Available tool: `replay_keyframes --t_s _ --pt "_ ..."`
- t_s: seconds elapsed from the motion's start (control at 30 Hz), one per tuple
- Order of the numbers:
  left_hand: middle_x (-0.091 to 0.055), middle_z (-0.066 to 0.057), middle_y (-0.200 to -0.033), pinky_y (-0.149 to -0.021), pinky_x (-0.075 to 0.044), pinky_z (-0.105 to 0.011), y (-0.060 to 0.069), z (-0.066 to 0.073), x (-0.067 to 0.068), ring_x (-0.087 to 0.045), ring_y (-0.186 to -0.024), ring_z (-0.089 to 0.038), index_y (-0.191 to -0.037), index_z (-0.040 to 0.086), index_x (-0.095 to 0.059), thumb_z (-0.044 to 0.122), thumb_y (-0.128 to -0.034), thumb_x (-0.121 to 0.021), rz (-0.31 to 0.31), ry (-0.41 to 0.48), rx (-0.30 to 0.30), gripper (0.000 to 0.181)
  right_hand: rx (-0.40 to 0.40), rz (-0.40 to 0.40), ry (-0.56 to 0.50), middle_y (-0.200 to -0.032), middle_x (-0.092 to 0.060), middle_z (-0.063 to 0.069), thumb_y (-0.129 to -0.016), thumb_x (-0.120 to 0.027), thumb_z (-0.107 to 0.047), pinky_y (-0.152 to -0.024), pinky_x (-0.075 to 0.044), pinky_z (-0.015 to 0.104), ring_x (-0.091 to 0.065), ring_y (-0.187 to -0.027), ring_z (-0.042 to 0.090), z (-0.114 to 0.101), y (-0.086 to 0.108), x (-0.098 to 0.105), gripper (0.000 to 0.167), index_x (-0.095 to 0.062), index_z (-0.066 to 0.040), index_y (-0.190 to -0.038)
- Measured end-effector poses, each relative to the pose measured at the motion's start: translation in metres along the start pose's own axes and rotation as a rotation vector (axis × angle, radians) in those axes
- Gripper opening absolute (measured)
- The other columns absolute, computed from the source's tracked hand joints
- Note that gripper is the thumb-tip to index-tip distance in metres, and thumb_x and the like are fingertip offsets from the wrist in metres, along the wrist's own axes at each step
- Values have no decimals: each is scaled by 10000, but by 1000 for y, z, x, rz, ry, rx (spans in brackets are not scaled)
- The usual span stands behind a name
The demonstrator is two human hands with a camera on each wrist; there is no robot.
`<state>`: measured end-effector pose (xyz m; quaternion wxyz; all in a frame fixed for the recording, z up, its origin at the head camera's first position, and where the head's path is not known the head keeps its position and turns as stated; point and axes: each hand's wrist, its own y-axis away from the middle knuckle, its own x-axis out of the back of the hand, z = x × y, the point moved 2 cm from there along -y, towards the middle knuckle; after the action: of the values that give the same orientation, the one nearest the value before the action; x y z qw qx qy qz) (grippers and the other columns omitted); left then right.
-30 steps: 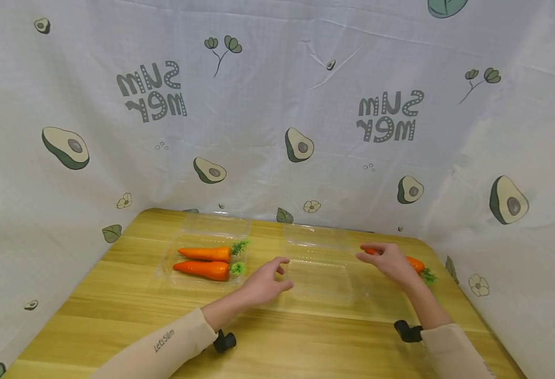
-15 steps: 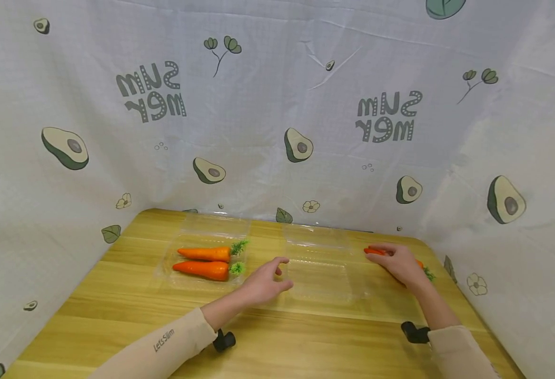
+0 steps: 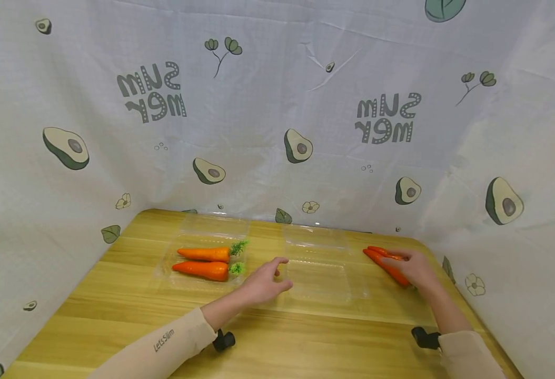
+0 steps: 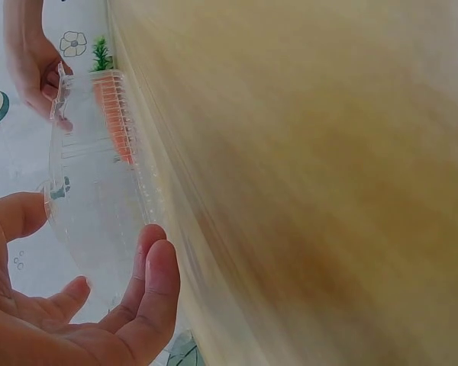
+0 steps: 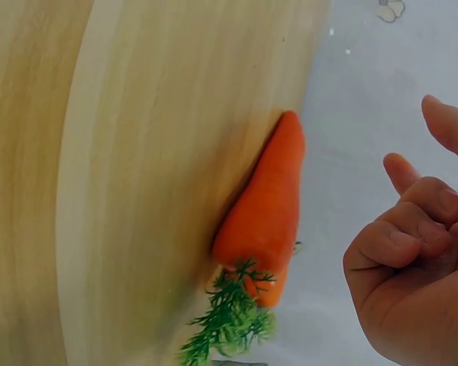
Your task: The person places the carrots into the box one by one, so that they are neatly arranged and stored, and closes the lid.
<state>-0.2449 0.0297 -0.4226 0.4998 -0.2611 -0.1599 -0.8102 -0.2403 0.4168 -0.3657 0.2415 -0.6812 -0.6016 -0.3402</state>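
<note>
My left hand (image 3: 264, 283) is at the left edge of an open clear plastic box (image 3: 317, 279), fingers loosely bent with a gap between thumb and fingers. In the left wrist view the left hand (image 4: 99, 313) spreads beside the clear box (image 4: 99, 191) without gripping it. Two orange carrots lie on the table at the right, the front carrot (image 3: 387, 267) partly under my right hand (image 3: 415, 271). In the right wrist view the carrot (image 5: 263, 206) with green leaves stands apart from my right hand (image 5: 420, 259), whose thumb and a finger reach out while other fingers bend.
At the left, another open clear box (image 3: 164, 271) holds two carrots (image 3: 204, 270) side by side, leaves to the right. The wooden table (image 3: 306, 342) ends at a printed curtain (image 3: 258, 105) behind and on both sides.
My right hand has moved right along the carrots, uncovering their tips and more of the front one. The left hand and both boxes look unmoved.
</note>
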Motion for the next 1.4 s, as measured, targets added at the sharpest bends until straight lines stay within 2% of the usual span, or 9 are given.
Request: replay_keyframes --t_s 0.23,0.47,0.9,1.07,1.23,1.4 --pt "-593 -157 -1319 -898 -508 -521 0 -2 0 -595 -1158 -317 -1521 194 -421 383 -965 -661 -1 3 -6 634 -36 9 26 -1538 -286 371 -976 -619 -477 -1062 -339 649 -347 -1327 527 13 -1 3 737 -458 49 -1467" --pt "-598 -163 -1312 -907 -508 -521 -1 -2 0 -595 -1169 -318 -1521 195 -421 383 -964 -662 -4 8 -8 636 -73 21 5 -1548 -265 376 -972 -617 -484 -1085 -313 657 -312 -1362 550 24 -1 4 758 -441 55 -1474" --pt "-602 -168 -1301 -891 -514 -523 0 -3 1 -595 -1167 -318 -1524 205 -417 397 -962 -659 -5 -3 -12 641 -60 39 19 -1538 -234 409 -976 -627 -453 -1107 -266 678 -250 -1385 591 38 -1 9 756 -452 125 -1432" --pt "-602 -173 -1295 -900 -510 -532 0 -2 1 -594 -1165 -325 -1517 192 -425 391 -958 -666 -4 -4 -10 641 -63 46 33 -1524 -242 422 -966 -642 -451 -1096 -281 676 -274 -1366 597 41 0 10 748 -479 131 -1408" --pt "-600 -165 -1296 -904 -511 -524 -1 -3 1 -593 -1164 -316 -1517 205 -426 397 -960 -664 -4 -6 -9 636 -51 57 65 -1496 -279 434 -961 -655 -441 -1061 -333 653 -364 -1308 574 43 0 11 724 -507 124 -1389" --pt "-603 -157 -1273 -883 -514 -513 -1 -3 1 -595 -1138 -306 -1511 210 -433 393 -960 -666 -6 -9 -16 626 -49 54 84 -1491 -267 447 -968 -647 -413 -1070 -320 663 -324 -1325 609 46 0 10 688 -521 127 -1376"
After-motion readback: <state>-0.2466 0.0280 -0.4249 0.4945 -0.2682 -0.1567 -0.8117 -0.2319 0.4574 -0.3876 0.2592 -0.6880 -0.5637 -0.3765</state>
